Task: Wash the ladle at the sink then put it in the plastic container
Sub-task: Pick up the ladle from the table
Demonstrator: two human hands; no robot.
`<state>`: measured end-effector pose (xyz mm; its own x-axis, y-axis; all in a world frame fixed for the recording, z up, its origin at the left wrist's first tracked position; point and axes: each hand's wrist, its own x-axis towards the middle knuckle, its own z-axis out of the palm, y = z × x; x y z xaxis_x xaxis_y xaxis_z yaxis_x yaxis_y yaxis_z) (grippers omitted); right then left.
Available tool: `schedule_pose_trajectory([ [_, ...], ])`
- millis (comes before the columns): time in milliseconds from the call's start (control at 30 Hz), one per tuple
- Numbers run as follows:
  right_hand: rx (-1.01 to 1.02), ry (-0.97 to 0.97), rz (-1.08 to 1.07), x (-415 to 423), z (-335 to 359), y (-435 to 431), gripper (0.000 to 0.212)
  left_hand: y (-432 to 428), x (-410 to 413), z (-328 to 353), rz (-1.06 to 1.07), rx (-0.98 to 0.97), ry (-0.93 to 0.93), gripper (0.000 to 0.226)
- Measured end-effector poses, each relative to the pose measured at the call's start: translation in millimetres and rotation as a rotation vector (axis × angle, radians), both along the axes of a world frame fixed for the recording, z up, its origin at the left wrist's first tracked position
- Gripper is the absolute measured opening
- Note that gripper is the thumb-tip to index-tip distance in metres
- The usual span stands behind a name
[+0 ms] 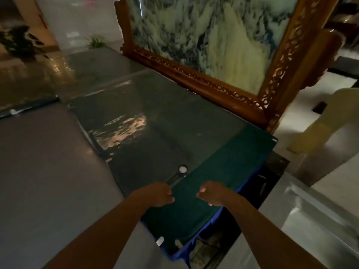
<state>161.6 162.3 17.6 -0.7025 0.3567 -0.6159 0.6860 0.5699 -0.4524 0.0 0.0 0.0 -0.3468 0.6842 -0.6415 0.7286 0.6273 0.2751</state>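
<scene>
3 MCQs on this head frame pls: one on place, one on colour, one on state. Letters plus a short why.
1. Where does the ladle sit relative to the hands?
A. In the left hand, pointing forward
B. In the right hand
C. Lying on the grey floor

2. What colour is the flat surface under the hands?
A. Red
B. Dark green
C. White

3. What is the state of the right hand?
A. Gripping the ladle
B. Flat on the wooden frame
C. Loosely curled, holding nothing visible

Answers:
1 A: the dark handle runs out of the left fist, with a pale round end ahead of it.
2 B: the surface reads dark green, with a blue edge below it.
3 C: the right fingers are curled with no object seen in them, apart from the ladle.
</scene>
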Motion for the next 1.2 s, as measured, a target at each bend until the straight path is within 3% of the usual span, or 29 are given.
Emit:
schedule_pose_trajectory([
  [267,-0.108,0.044,-0.134,-42,-35,27,0.039,30,-39,-28,0.166,0.119,0.073,0.039],
  [433,-0.182,0.208,-0.349,-70,-57,38,0.029,44,-60,-47,0.282,0.182,0.091,0.036],
  [700,-0.436,0.229,-0.680,-106,-92,49,0.034,63,-65,-84,0.441,0.276,-0.025,0.031],
  [1100,-0.568,0.239,-0.663,-124,-117,48,0.019,78,-63,-114,0.373,0.272,0.001,0.003],
  [1200,-0.590,0.267,-0.687,-123,-114,45,0.017,78,-63,-113,0.362,0.298,-0.009,0.007],
])
